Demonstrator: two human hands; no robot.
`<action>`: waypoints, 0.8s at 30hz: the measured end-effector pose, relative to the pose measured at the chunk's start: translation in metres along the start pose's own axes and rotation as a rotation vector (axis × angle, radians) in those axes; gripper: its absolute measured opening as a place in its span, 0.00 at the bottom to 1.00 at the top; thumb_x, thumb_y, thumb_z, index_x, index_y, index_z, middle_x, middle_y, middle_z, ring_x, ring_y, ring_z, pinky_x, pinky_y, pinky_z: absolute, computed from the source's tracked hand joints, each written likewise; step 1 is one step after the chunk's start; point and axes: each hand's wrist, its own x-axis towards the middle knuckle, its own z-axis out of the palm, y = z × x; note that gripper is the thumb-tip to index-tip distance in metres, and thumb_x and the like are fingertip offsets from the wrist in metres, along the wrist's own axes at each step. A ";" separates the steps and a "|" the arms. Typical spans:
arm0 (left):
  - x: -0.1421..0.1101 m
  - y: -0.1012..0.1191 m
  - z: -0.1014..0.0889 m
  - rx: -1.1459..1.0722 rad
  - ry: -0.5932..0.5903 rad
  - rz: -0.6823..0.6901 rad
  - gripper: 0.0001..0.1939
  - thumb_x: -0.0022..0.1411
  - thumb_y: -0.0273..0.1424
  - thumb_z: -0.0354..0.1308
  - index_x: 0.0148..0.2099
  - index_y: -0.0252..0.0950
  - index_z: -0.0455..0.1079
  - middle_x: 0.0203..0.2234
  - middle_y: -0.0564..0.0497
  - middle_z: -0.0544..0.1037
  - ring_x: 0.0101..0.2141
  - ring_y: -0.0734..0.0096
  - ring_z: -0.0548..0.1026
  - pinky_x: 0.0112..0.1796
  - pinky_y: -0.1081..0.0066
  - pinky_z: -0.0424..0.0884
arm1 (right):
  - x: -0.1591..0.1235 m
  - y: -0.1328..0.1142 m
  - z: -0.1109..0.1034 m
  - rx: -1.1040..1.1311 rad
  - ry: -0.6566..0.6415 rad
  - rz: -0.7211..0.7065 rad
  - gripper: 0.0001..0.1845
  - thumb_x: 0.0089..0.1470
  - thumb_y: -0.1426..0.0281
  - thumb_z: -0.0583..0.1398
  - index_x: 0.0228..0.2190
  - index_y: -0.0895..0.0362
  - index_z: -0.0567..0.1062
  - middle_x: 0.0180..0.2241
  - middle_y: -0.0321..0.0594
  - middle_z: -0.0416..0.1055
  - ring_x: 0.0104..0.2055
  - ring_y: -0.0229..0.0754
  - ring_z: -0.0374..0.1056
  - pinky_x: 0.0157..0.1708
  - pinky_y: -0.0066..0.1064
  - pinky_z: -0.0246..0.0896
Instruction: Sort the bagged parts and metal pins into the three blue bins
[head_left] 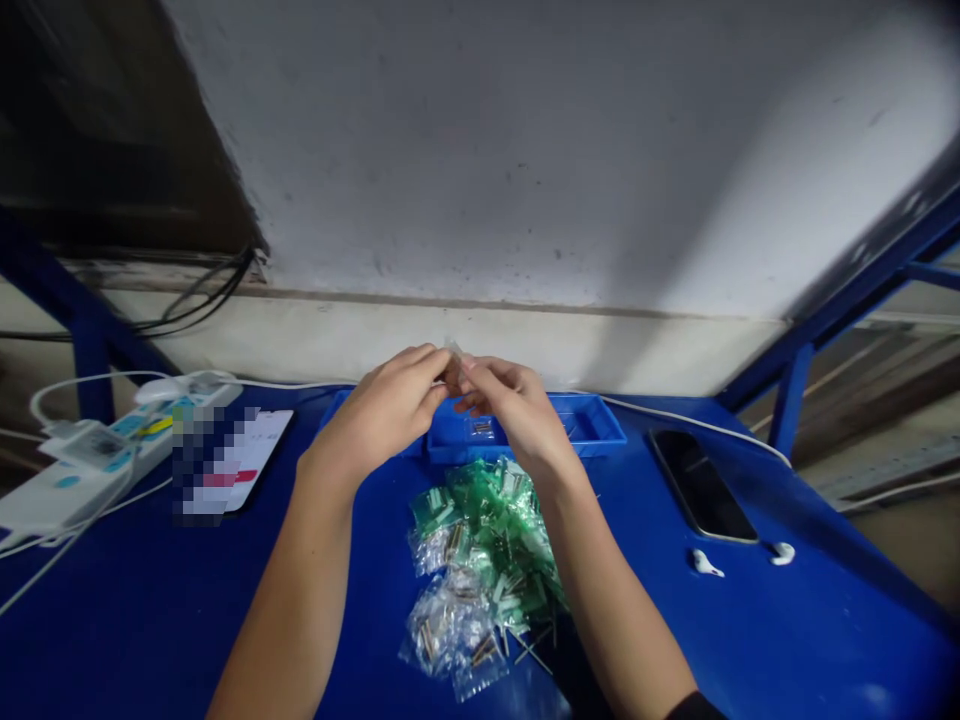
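My left hand [394, 400] and my right hand [517, 405] meet above the blue trays, fingers pinched together. Between the fingertips a small clear plastic bag [454, 349] pokes up; most of it is hidden by the fingers. Below my right hand lies a blue tray [611, 436] with a little bag of metal pins [481, 429] in it. Closer to me, between my forearms, small clear bags of pins [442, 620] and green plastic bags [487, 500] form a heap. Several loose metal pins [532, 650] lie at its near edge.
A dark phone [705, 487] and two white earbuds [706, 564] lie on the blue table [810, 610] at right. At left are a lit phone [262, 450] and a white power strip [45, 490] with cables. A wall [487, 180] closes off the back.
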 end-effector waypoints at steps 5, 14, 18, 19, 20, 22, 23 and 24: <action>-0.002 -0.004 -0.006 -0.301 0.061 -0.112 0.14 0.63 0.38 0.46 0.39 0.37 0.71 0.36 0.49 0.73 0.38 0.67 0.70 0.41 0.68 0.65 | 0.006 0.014 0.006 -0.006 0.120 -0.064 0.13 0.52 0.61 0.57 0.36 0.56 0.74 0.29 0.38 0.74 0.28 0.36 0.69 0.29 0.31 0.63; 0.002 -0.009 0.014 -0.721 0.198 -0.356 0.16 0.60 0.41 0.52 0.41 0.35 0.72 0.29 0.49 0.75 0.26 0.74 0.70 0.28 0.74 0.67 | 0.002 0.021 0.007 -0.437 0.213 -0.495 0.21 0.48 0.78 0.51 0.39 0.50 0.77 0.45 0.41 0.69 0.44 0.41 0.66 0.41 0.36 0.63; 0.002 -0.008 0.017 -0.446 0.306 -0.231 0.12 0.60 0.35 0.54 0.43 0.39 0.74 0.37 0.48 0.76 0.36 0.69 0.73 0.35 0.71 0.70 | 0.005 0.019 0.002 -0.346 0.278 -0.267 0.14 0.50 0.71 0.54 0.35 0.55 0.78 0.40 0.44 0.70 0.42 0.43 0.66 0.37 0.35 0.63; 0.001 -0.007 0.018 -0.386 0.317 -0.185 0.11 0.60 0.33 0.54 0.43 0.39 0.74 0.40 0.48 0.75 0.38 0.68 0.72 0.36 0.70 0.71 | 0.006 0.019 0.000 -0.288 0.257 -0.185 0.14 0.51 0.67 0.54 0.33 0.56 0.78 0.37 0.43 0.72 0.39 0.43 0.67 0.35 0.34 0.62; 0.001 -0.005 0.018 -0.339 0.323 -0.136 0.10 0.60 0.32 0.54 0.42 0.40 0.75 0.42 0.48 0.74 0.40 0.68 0.72 0.37 0.70 0.71 | 0.007 0.018 -0.001 -0.230 0.229 -0.117 0.15 0.52 0.64 0.54 0.32 0.57 0.78 0.32 0.42 0.72 0.36 0.41 0.67 0.33 0.32 0.62; 0.001 -0.001 0.019 -0.268 0.326 -0.040 0.10 0.60 0.28 0.53 0.41 0.40 0.75 0.46 0.48 0.71 0.42 0.68 0.71 0.39 0.68 0.71 | 0.007 0.015 -0.004 -0.136 0.199 -0.055 0.16 0.52 0.61 0.55 0.28 0.58 0.77 0.25 0.40 0.71 0.30 0.39 0.66 0.30 0.30 0.60; 0.001 0.001 0.019 -0.241 0.327 0.002 0.11 0.60 0.27 0.53 0.41 0.41 0.75 0.48 0.48 0.69 0.43 0.68 0.70 0.41 0.67 0.71 | 0.007 0.013 -0.004 -0.101 0.206 -0.065 0.15 0.51 0.61 0.56 0.27 0.58 0.76 0.23 0.38 0.70 0.28 0.38 0.65 0.29 0.30 0.59; 0.001 0.004 0.020 -0.223 0.328 0.038 0.12 0.60 0.25 0.52 0.42 0.41 0.75 0.49 0.48 0.67 0.43 0.69 0.70 0.43 0.66 0.71 | 0.006 0.011 -0.005 -0.073 0.221 -0.093 0.14 0.50 0.61 0.57 0.26 0.58 0.75 0.22 0.37 0.70 0.27 0.37 0.65 0.29 0.29 0.59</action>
